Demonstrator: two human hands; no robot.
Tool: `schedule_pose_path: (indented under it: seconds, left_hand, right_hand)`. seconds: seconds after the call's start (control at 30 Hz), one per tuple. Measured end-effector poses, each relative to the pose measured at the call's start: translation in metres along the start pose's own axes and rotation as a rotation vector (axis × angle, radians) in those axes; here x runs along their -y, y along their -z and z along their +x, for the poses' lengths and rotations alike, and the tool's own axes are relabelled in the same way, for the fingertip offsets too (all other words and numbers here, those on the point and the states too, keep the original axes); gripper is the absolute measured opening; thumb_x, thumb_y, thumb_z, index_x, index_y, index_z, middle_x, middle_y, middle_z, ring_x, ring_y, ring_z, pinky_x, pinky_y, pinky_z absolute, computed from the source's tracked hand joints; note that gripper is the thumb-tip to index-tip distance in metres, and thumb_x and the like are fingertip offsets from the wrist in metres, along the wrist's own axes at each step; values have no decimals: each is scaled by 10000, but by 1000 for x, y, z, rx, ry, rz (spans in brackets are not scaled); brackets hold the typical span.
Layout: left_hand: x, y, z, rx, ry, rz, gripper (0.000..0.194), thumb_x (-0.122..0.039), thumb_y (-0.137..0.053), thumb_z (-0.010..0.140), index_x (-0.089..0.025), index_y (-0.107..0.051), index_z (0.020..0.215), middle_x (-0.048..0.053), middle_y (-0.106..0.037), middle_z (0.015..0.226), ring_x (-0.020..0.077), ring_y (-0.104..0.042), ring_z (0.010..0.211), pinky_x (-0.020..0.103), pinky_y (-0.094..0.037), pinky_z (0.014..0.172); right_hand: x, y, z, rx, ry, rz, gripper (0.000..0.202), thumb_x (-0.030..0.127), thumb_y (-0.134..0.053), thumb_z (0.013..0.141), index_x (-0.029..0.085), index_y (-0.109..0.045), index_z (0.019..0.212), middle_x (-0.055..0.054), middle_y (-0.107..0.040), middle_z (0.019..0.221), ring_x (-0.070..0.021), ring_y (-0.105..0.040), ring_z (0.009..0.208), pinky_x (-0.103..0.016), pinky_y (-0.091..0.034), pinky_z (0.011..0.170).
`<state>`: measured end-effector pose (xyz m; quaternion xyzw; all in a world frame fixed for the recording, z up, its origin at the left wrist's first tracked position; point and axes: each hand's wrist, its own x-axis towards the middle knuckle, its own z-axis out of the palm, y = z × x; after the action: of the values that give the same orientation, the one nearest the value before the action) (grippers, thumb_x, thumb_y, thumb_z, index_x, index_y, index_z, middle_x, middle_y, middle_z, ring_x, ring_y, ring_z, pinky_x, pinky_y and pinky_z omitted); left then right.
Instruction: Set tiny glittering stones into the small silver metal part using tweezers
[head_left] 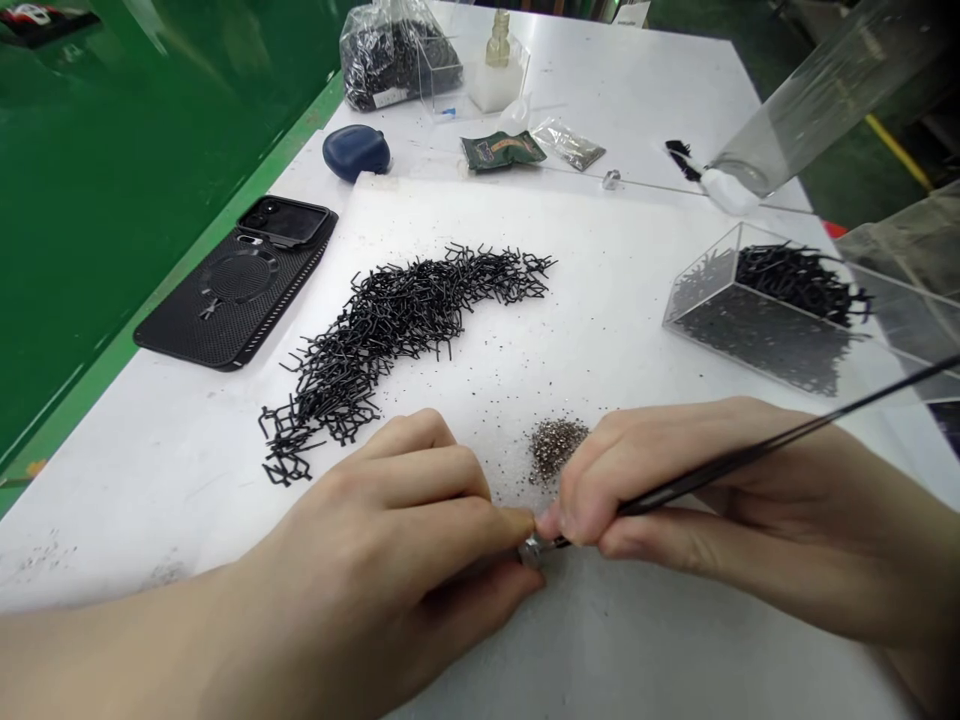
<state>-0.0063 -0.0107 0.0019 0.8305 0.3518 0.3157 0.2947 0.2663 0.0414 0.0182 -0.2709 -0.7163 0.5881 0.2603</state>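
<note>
My left hand is closed, with a small shiny metallic piece pinched at its fingertips. My right hand grips long black tweezers whose tips meet that piece; its fingertips touch those of the left hand. Just beyond the hands lies a small heap of tiny brown metallic bits, with more specks scattered around it. A curved pile of thin bent black pieces stretches across the white sheet farther off. Most of the metallic piece is hidden by my fingers.
A black phone lies at the left edge, near a dark blue rounded object. On the right stands a clear box of black pieces. Behind are a filled bag, a glass bottle, a green packet and a clear cylinder.
</note>
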Motion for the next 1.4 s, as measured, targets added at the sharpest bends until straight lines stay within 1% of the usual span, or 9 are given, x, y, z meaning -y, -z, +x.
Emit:
schedule_pose_path:
  seconds: [0.17,0.37,0.67,0.73,0.87,1.0,1.13,1.3,1.4]
  left_hand:
    - [0,-1,0,-15,-13,-10,124,-139,-738,1124,-241,-798,1088,-33,-719,807,164,-628,770,322,-543,786]
    - [2,-1,1,-20,-24,-9,123,-137,-736,1124,-224,-797,1063,-30,-714,805,163,-618,767,314,-538,777]
    - [-1,1,2,-20,-20,-6,129,-130,-733,1125,-226,-810,1088,-33,-714,800,158,-619,758,309,-541,755]
    - [-1,2,2,11,-14,7,123,-118,-751,1114,-224,-811,1099,-36,-721,813,153,-624,768,304,-547,773]
    - [-1,1,2,13,3,13,126,-152,-748,1132,-219,-788,1032,-36,-721,829,155,-610,807,302,-529,812]
    - [1,-1,-1,20,9,5,112,-152,-729,1147,-231,-806,1129,-54,-738,850,140,-614,812,301,-515,843]
    - [1,0,-2,22,25,2,163,-119,-750,1112,-252,-829,1162,-61,-741,855,134,-617,814,284,-516,822]
    - [1,0,-2,8,40,-12,188,-103,-746,1103,-254,-840,1161,-60,-725,871,112,-628,801,263,-522,826]
    - [0,0,-2,12,43,-12,190,-101,-745,1107,-257,-841,1159,-66,-729,865,116,-622,815,256,-525,838]
  right_hand:
    - [0,1,0,19,-2,-4,139,126,-884,1011,247,-901,1078,-35,-918,1027,-208,-884,957,-264,-711,857]
    - [0,1,0,21,1,-12,126,134,-885,1016,241,-900,1081,-19,-917,1033,-179,-882,967,-222,-695,881]
    - [1,-1,3,16,18,-1,114,143,-909,999,236,-912,1063,-42,-925,1006,-210,-887,923,-257,-713,830]
    - [1,-1,2,6,10,-3,123,147,-905,1000,247,-915,1072,-39,-925,1005,-216,-887,931,-264,-718,828]
    - [5,8,-1,-151,-4,-86,90,219,-942,973,301,-934,1010,-7,-908,902,-202,-863,830,-260,-721,784]
    - [6,24,-2,-295,-14,-270,42,298,-958,955,323,-944,924,10,-913,882,-163,-841,761,-212,-693,718]
    - [2,32,-2,-262,-28,-304,28,320,-959,959,294,-948,956,-2,-932,931,-162,-869,819,-194,-700,744]
    - [-2,30,-3,-239,-27,-251,50,264,-950,965,298,-945,1002,3,-936,981,-186,-895,910,-234,-741,830]
    - [-2,29,-3,-225,-31,-254,41,277,-952,970,296,-944,1005,9,-938,997,-177,-898,930,-213,-737,851]
